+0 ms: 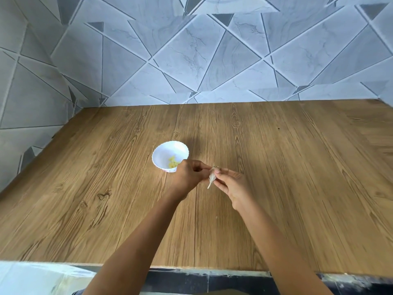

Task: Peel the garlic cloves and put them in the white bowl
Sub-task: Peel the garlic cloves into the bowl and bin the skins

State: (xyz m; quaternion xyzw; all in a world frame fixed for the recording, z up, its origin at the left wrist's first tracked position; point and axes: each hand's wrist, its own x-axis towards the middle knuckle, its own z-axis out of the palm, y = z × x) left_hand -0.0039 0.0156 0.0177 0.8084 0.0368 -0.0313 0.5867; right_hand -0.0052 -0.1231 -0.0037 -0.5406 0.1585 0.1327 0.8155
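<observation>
Near the middle of the frame, just below centre, 2 hands meet over the wooden table (276, 167). Between them is 1 garlic clove (212, 177), held clear of the tabletop. It wears its papery, whitish skin, and a thin tail of skin points down and to the left.

The left hand (189, 175) has its fingers curled, and its fingertips pinch the upper end of the clove. The right hand (231, 188) comes in from the lower right. Its thumb and forefinger are closed on the clove's right side, and the other fingers are folded loosely beneath. Both hands are therefore clamped on the same clove, which looks like a peeling grip, with no skin visibly torn away yet.

The white bowl (165, 151) stands just to the upper left of the left hand, which partly covers its near edge. Inside it, towards the lower right, lies a small heap of pale yellow peeled garlic (173, 162); the number of pieces is too small to make out.

By this reading, some of the work is done, the clove in hand is at the start of its peeling, and its drop into the bowl remains. No other unpeeled cloves or loose skins show on the table, so how many are left cannot be told.
</observation>
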